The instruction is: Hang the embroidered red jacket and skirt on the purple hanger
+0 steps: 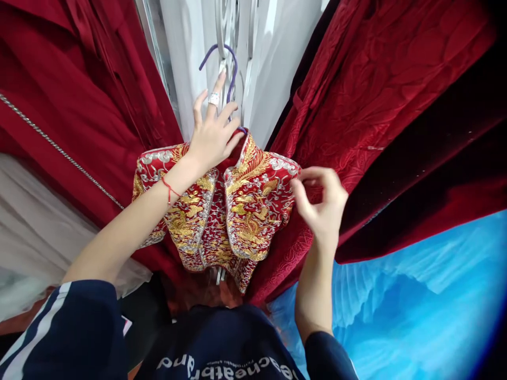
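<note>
A red jacket with gold and silver embroidery hangs in front of me, its front parted. The purple hanger inside it shows its hook above the collar. My left hand is over the collar and the hanger's neck, fingers spread, the forefinger reaching up toward the hook. It wears a ring, and a red string is around the wrist. At the jacket's shoulder on the right, my right hand pinches the embroidered cloth between thumb and forefinger. The lower part of the hanger is hidden in the jacket.
Dark red garments hang at the left and right. White cloth and metal rods are behind the hook. Bright blue fabric spreads at lower right, pale sheer fabric at lower left.
</note>
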`<state>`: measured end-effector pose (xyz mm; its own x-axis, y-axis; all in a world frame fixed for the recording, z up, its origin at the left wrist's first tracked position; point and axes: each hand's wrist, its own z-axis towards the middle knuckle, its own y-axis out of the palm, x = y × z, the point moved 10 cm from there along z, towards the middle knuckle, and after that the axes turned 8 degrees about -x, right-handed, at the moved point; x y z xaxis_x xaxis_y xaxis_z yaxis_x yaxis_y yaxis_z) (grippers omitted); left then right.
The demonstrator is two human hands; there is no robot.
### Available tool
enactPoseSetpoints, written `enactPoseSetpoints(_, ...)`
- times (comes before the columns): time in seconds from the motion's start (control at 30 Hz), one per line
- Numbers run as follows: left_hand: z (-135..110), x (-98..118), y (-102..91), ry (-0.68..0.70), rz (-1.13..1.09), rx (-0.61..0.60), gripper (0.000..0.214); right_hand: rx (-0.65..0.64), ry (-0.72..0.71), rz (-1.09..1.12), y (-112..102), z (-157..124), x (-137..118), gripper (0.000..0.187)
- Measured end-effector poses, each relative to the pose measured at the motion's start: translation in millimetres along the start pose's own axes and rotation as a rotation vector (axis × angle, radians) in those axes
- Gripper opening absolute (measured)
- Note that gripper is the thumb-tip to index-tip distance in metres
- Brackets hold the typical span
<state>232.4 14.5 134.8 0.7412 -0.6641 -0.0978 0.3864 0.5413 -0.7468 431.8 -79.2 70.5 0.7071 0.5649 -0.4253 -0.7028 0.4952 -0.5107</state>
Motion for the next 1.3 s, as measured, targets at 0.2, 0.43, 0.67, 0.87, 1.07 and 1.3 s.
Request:
enactPoseSetpoints(0.2, 2, -9, -5.3, 0.05, 0.028, -0.025, 0.028, -0.261, 0.051, -0.086, 27, 25, 59, 0.06)
enactPoseSetpoints(0.43, 5, -10, -12.6, 0.051, -0.019, -0.031, 0.027, -0.416, 0.209, -0.137, 1, 0, 61, 0.048)
enactPoseSetpoints(0.67, 3, -5, -15.6, 0.059, -0.089, -0.04, 0.039, -0.033, 0.426, -0.667, -29, -32, 24, 0.034)
enactPoseSetpoints(0.87, 1, -4, -13.9, -0.001, -0.137, -0.097, 0.046, -0.227, 0.434, -0.685, -20, -61, 37, 0.039)
enactPoseSetpoints(1.07, 1, 0, -17.7, -0.012, -0.111, -0.096, 0.039, -0.359, 0.401, -0.703, -1, -83, 29, 0.041)
enactPoseSetpoints(1.3, 8, -4, -13.8, -0.016, 0.102, -0.108, 0.04, -0.345, 0.177, -0.313, 8, -115, 32, 0.034)
